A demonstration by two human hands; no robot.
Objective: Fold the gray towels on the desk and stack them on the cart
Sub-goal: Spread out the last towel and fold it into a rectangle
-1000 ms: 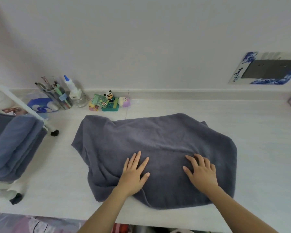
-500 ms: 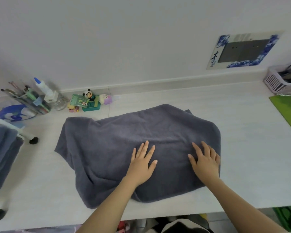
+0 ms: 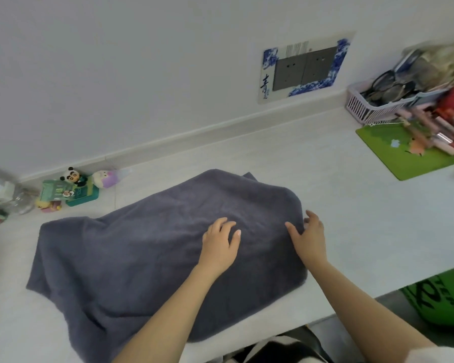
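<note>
The gray towel (image 3: 152,252) lay flat on the desk (image 3: 351,205). The left hand (image 3: 219,244) pressed its middle, fingers slightly bent. The right hand (image 3: 309,235) pinched the towel's right edge.

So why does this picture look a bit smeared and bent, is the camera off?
Head view: motion blur smears the left edge around the clear bottle and the right side around the pink basket; the gray towel and both hands, left hand and right hand, are sharper; the wide lens bows the desk edge; light is soft, without glare.
</note>
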